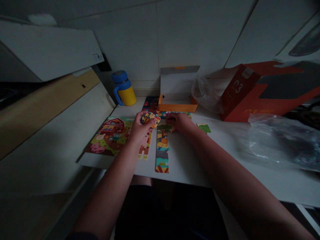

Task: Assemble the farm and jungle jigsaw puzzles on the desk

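My left hand point(141, 125) is closed around a bunch of colourful puzzle pieces point(151, 119), held above the table. My right hand point(178, 121) has its fingers bent down and pinched on a puzzle piece, mostly hidden, by the corner of the joined puzzle. From that corner a strip of joined puzzle pieces point(162, 150) runs toward the table's front edge; another row reaches right, partly behind my right hand. A loose green puzzle piece point(204, 128) lies right of my right wrist. Under my left forearm lies a farm picture sheet point(110, 135) with a red barn, partly covered.
An open orange box point(178, 107) stands behind the puzzle, beside a dark picture sheet point(150, 102). A yellow and blue mug point(126, 91) stands back left. Clear plastic bags point(280, 140) and a large red box point(250, 95) lie to the right. White boards point(55, 53) flank the left side.
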A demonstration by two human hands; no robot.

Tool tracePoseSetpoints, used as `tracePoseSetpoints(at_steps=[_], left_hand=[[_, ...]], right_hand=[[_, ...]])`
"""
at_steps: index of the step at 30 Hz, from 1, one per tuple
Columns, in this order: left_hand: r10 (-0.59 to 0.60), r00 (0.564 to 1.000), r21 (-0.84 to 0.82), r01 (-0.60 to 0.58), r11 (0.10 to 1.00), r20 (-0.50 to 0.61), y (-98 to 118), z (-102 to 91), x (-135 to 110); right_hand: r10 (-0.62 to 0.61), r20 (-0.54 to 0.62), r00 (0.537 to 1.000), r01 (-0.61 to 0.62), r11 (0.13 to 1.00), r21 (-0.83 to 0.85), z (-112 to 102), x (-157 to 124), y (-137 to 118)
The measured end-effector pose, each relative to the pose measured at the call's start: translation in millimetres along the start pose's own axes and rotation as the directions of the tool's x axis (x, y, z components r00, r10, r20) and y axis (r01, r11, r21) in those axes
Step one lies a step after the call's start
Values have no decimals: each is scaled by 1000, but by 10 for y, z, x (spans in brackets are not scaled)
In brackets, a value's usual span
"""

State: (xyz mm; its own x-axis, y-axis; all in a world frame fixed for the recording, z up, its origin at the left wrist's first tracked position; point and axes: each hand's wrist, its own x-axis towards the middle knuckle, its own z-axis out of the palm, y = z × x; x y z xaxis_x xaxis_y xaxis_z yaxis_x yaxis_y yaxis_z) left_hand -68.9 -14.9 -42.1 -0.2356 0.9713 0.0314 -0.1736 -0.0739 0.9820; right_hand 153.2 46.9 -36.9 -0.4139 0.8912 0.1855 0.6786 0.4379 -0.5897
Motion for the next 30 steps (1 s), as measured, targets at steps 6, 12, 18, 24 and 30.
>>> tracePoseSetpoints(at_steps=[6, 12, 18, 24, 30], left_hand=[[3, 1000, 41, -2, 999, -13, 2, 8, -7], [8, 1000, 45, -8, 999, -5, -9, 9, 0], [7, 1000, 34, -7, 999, 5, -12, 13, -4], [-16, 1000, 43, 16, 999, 1, 42, 43, -39], [-24, 1000, 29, 25, 999, -8, 68, 54, -49]], right_hand=[[-38, 28, 999, 41, 991, -126, -9, 5, 1], [-86, 41, 995, 92, 975, -201, 22, 11, -51], [-102, 73, 992, 119, 951, -285, 60, 13, -81], [-122, 83, 989, 143, 934, -326, 109, -9, -86], [-138, 97, 986, 165, 911, -378, 90, -23, -84]])
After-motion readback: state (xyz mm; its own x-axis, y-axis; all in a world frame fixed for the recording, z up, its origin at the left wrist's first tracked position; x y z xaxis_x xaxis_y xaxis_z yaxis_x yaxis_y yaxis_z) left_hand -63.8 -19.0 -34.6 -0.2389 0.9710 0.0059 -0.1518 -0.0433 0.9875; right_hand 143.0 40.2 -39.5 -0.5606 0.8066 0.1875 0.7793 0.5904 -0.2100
